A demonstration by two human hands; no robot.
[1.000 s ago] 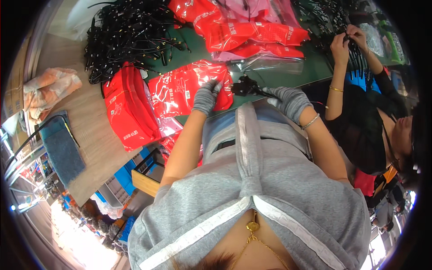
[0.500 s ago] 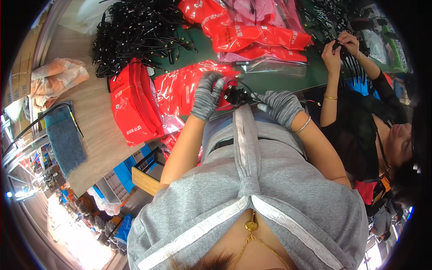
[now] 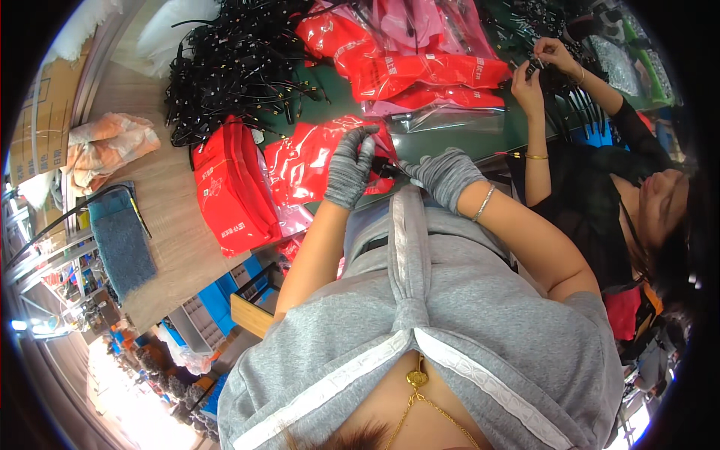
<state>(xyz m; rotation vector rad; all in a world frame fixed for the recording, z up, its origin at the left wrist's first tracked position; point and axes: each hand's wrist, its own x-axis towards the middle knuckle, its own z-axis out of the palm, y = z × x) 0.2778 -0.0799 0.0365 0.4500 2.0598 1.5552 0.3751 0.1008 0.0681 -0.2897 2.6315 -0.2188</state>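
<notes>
Metal framing (image 3: 45, 259) stands left of the wood-grain table (image 3: 176, 259). A green tabletop (image 3: 442, 142) lies right of it, bright light (image 3: 131, 397) below.

The scene is bright in general, with quite soft shadows, but the background (image 3: 135, 394) at near left is burned to pure white. The shiny red packet (image 3: 304, 166) and the clear film (image 3: 454, 120) give back white glare, while the heap of black cables (image 3: 225, 75) and the small black piece (image 3: 385, 171) in the middle lose detail in darkness. Toward the black round rim, the fisheye lens bends shapes, and little objects look soft.
</notes>
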